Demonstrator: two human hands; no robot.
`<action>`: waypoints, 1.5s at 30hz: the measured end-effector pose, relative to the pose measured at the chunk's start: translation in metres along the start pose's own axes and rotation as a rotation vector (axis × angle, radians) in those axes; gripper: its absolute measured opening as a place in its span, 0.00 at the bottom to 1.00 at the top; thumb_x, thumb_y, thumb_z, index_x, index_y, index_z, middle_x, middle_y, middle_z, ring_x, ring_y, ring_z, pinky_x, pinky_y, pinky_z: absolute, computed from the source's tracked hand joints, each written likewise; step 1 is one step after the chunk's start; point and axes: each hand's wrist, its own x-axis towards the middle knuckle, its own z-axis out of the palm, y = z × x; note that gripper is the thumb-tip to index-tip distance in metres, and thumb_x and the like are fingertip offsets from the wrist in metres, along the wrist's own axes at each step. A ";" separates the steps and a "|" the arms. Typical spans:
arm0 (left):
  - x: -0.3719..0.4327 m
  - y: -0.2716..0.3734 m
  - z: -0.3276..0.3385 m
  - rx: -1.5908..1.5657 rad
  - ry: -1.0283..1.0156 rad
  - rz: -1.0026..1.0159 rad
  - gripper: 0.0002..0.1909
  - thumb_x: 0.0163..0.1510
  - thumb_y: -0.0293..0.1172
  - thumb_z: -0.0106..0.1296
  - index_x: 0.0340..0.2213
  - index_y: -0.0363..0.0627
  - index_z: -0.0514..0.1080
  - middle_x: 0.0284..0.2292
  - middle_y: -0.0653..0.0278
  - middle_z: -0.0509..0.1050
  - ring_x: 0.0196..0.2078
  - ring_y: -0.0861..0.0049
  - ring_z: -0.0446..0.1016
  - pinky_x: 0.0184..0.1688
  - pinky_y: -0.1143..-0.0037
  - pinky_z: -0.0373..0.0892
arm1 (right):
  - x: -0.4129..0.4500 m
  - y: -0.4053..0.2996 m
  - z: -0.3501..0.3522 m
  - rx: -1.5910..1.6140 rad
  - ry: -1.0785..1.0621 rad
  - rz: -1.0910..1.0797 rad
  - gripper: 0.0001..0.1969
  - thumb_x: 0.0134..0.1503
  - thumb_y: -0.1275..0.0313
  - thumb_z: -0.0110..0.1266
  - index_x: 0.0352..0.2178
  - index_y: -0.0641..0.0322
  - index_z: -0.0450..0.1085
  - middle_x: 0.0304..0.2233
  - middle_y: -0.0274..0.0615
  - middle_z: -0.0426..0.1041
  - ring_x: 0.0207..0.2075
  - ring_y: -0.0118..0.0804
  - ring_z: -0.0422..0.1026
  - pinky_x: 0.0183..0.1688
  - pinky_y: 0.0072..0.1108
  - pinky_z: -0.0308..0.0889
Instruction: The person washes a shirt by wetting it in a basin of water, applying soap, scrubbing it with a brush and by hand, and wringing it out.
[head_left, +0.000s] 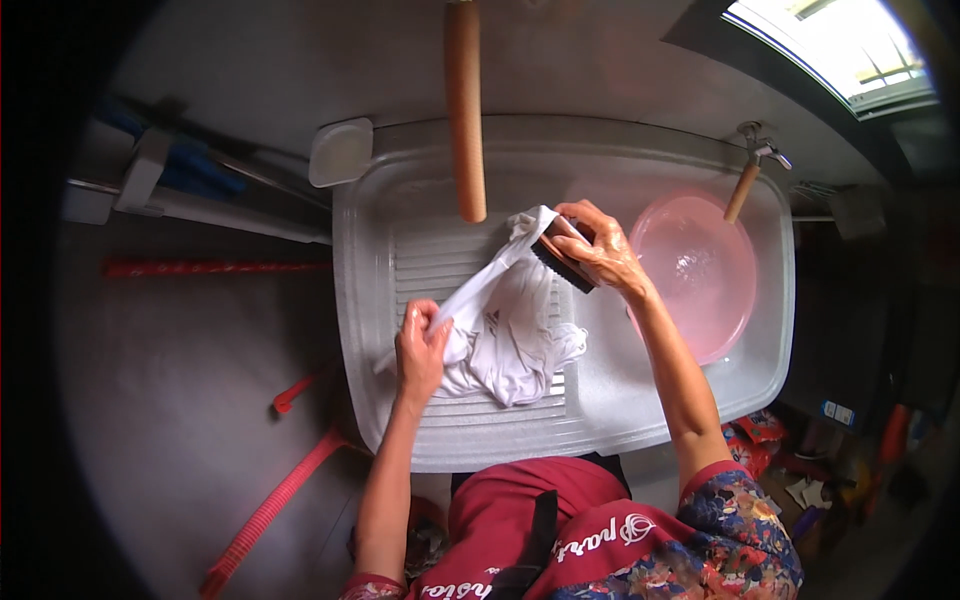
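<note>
A wet white cloth garment (510, 330) with a small dark mark lies bunched on the ribbed washboard part of a grey laundry sink (600, 405). My left hand (422, 349) pinches one edge of it, and from there the fabric runs taut up toward my right hand (604, 247). In my right hand is a scrub brush (564, 259) with a brown back and dark bristles. The brush is tilted, its upper end against the raised end of the cloth. Whether my right fingers also hold cloth behind the brush is hidden.
A pink basin (694, 300) with water stands at the sink's right, below a metal tap (757, 146) with a tan tube. Another tan tube (465, 112) hangs over the sink's middle. A white plastic container (342, 152) sits at the back left corner. Red packets (754, 442) lie at lower right.
</note>
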 end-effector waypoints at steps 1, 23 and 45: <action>-0.019 0.003 0.007 0.025 0.000 0.000 0.10 0.49 0.17 0.48 0.34 0.40 0.61 0.22 0.64 0.65 0.25 0.84 0.64 0.28 0.83 0.62 | -0.009 -0.010 -0.006 -0.019 -0.018 0.000 0.19 0.46 0.68 0.55 0.40 0.65 0.67 0.34 0.37 0.66 0.33 0.27 0.68 0.37 0.20 0.63; -0.077 -0.078 0.102 0.833 0.002 0.562 0.17 0.44 0.34 0.56 0.36 0.39 0.73 0.42 0.58 0.72 0.47 0.64 0.70 0.51 0.67 0.63 | -0.071 0.062 0.089 -0.768 0.091 -0.230 0.15 0.45 0.63 0.56 0.35 0.55 0.66 0.25 0.48 0.64 0.27 0.48 0.67 0.27 0.33 0.64; -0.073 -0.080 0.107 0.809 -0.007 0.515 0.15 0.45 0.33 0.54 0.36 0.39 0.74 0.42 0.58 0.73 0.46 0.62 0.71 0.49 0.67 0.65 | 0.042 0.075 0.079 -0.760 0.316 -0.279 0.11 0.47 0.65 0.52 0.31 0.57 0.65 0.26 0.48 0.64 0.28 0.49 0.69 0.26 0.36 0.65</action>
